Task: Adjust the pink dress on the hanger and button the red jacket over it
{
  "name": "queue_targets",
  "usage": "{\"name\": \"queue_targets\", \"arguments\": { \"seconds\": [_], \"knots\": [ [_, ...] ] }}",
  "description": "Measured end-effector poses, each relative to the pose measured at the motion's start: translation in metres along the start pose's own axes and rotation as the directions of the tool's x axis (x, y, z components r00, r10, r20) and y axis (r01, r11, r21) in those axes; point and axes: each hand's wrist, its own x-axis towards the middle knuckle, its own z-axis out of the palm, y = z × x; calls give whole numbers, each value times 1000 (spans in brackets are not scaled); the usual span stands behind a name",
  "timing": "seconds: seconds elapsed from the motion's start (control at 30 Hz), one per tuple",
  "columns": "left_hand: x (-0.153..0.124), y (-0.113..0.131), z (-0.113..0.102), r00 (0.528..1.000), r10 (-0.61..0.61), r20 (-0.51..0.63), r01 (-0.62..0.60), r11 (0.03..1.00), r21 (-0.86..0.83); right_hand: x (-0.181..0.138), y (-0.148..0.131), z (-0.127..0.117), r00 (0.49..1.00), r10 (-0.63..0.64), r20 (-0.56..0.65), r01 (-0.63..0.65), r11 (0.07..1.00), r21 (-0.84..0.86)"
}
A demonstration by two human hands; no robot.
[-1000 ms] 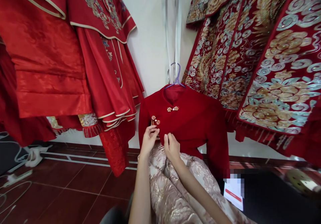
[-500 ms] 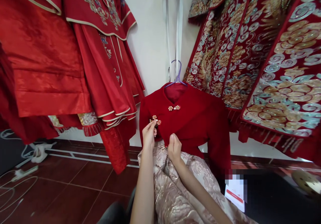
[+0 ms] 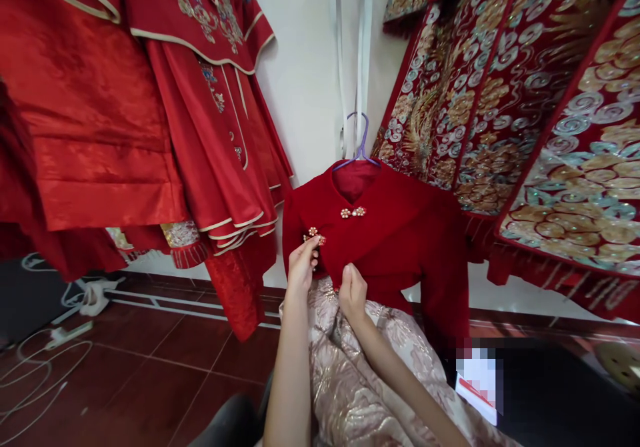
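A dark red velvet jacket point(image 3: 395, 233) hangs on a purple hanger point(image 3: 361, 147) in front of a white wall. It has a pearl clasp at the collar point(image 3: 353, 212) and a second pearl clasp point(image 3: 314, 235) lower on the flap. My left hand point(image 3: 302, 265) pinches the jacket's flap edge just under that lower clasp. My right hand point(image 3: 352, 290) is closed on the jacket's front edge a little lower and to the right. A pale pink and gold brocade skirt point(image 3: 360, 380) spreads below the jacket, under my forearms.
Red satin garments point(image 3: 150, 120) hang at the left. Heavily embroidered red and gold robes point(image 3: 525, 113) hang at the right. White cables and a power strip point(image 3: 65, 333) lie on the dark red tiled floor. A dark case with a white card point(image 3: 480, 380) sits at the lower right.
My left hand has risen to the flap edge beneath the lower clasp and pinched it. My right hand has shifted slightly right. The camera view has drifted a little.
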Motion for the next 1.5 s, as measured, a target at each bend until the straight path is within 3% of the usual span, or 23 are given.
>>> {"name": "queue_targets", "arguments": {
  "seconds": [0.23,0.37,0.43,0.47,0.53,0.57,0.63,0.73,0.9,1.0,1.13,1.33,1.5],
  "knots": [
    [0,-3,6,998,62,-15,-62,997,41,1,-6,-5,1000,12,5,-12,1000,-3],
    [3,-6,6,996,80,-25,-75,985,158,0,-7,-6,1000,19,17,-19,1000,-5],
    [3,-6,7,986,138,-94,-113,967,230,0,-7,-6,1000,20,15,-20,1000,-7],
    [2,-5,8,963,218,-159,-169,947,275,0,-7,-5,1000,20,14,-20,1000,-8],
    [-2,0,16,862,450,-231,-333,849,410,0,-7,-5,1000,15,11,-15,1000,-9],
    [-5,4,22,804,565,-183,-422,761,493,0,-7,-5,1000,13,11,-12,1000,-9],
    [-9,15,37,724,685,87,-580,536,613,1,-7,-5,1000,8,12,-8,1000,-9],
    [-8,36,61,623,595,507,-735,225,640,1,-5,-6,1000,7,18,-7,1000,-8],
    [16,65,84,568,312,762,-788,-63,613,3,-2,-4,1000,10,24,-9,1000,-2],
    [27,77,85,525,199,828,-820,-142,554,3,-2,-3,1000,8,27,-8,1000,6],
    [30,88,85,457,152,877,-865,-153,477,3,-2,-4,999,5,35,-5,1000,17],
    [31,95,91,450,27,893,-851,-290,437,4,-2,-5,999,-1,51,1,1000,6],
    [31,93,94,453,-3,891,-811,-416,411,4,-5,-6,999,5,46,-5,1000,-5]
  ]
}}
